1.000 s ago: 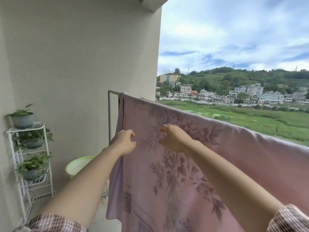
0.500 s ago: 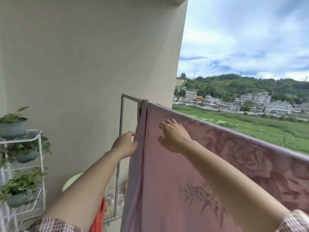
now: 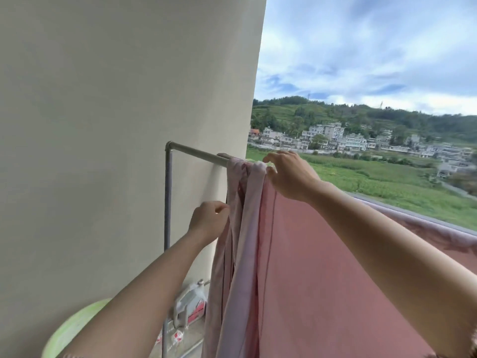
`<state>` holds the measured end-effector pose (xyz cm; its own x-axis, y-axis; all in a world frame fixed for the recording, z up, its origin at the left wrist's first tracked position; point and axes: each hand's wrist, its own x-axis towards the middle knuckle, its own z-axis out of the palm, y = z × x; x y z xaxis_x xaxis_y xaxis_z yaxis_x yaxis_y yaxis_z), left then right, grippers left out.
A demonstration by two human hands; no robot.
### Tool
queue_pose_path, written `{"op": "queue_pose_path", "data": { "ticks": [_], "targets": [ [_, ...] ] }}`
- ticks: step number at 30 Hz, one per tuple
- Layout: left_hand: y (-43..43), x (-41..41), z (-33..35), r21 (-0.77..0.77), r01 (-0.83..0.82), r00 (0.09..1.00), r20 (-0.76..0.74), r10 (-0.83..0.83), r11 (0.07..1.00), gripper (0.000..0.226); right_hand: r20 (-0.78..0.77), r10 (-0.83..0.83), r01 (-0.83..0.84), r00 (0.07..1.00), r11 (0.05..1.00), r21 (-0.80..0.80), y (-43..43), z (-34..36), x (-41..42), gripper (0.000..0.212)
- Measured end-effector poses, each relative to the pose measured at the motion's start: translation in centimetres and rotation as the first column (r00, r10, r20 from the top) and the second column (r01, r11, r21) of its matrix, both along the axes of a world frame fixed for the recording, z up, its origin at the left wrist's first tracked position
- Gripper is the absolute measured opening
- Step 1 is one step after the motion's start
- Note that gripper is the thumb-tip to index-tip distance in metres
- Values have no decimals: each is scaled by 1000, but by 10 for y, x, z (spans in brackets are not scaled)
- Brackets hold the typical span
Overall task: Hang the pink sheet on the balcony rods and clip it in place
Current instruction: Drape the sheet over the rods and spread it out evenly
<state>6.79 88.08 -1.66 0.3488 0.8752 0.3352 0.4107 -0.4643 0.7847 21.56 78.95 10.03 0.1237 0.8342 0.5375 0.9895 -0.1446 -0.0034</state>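
The pink sheet hangs over the rod straight ahead of me at 12 o'clock and runs off along it toward 3 o'clock. Its broad face is a flat dusty rose with a thin seam line running down it. The end at its 9 o'clock side is paler, nearly white-pink, and gathered into long vertical folds that drop out of view. Toward 3 o'clock, where the cloth turns over the top, a faint darker flowered print shows.

My right hand is on the gathered top corner, fingers curled, thumb and forefinger pinching the pale bunch right at the rod. My left hand is lower, at 8 o'clock from the right, its fingers curled and gripping the hanging edge of the folds.

The bare rod goes on toward 10 o'clock to an elbow and an upright post beside the wall. Down at 7 o'clock a white jug stands on the floor, and a green basin sits further toward 8 o'clock
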Motion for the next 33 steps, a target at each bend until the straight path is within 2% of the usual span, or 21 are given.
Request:
{"op": "queue_pose_path", "data": {
  "ticks": [2, 4, 8, 12, 15, 19, 22, 28, 33],
  "targets": [
    [8, 11, -2, -10, 41, 997, 62, -40, 999, 33, -63, -21, 18, 998, 999, -43, 16, 8, 7, 38],
    [14, 22, -5, -15, 130, 987, 96, -128, 991, 24, -88, -42, 30, 995, 990, -137, 30, 11, 12, 43],
    [28, 42, -13, 1, 246, 968, 43, -246, 969, 33, -173, -28, -7, 985, 980, -197, 51, 15, 17, 36],
    [44, 47, -11, 10, 293, 954, 65, -293, 956, 19, -244, -12, -56, 970, 961, -270, 63, 28, 20, 40],
    [70, 31, -5, -83, 407, 899, 209, -384, 910, 16, -212, -3, -61, 977, 954, -294, 74, 30, 25, 26],
    [103, 9, 19, -143, 491, 815, 423, -395, 860, 17, -210, -21, -23, 978, 978, -208, 97, 35, 27, 16],
    [124, 6, 43, -109, 464, 791, 497, -356, 879, 17, -204, -33, 12, 978, 995, -103, 126, 42, 21, 19],
    [174, 5, 37, -143, 297, 854, 483, -195, 944, 20, -203, -103, 79, 974, 989, -123, 185, 38, -2, 26],
    [218, -1, 35, -145, 185, 838, 540, -79, 972, 26, -201, -95, 81, 975, 994, -80, 242, 42, -19, 26]
  ]
}}
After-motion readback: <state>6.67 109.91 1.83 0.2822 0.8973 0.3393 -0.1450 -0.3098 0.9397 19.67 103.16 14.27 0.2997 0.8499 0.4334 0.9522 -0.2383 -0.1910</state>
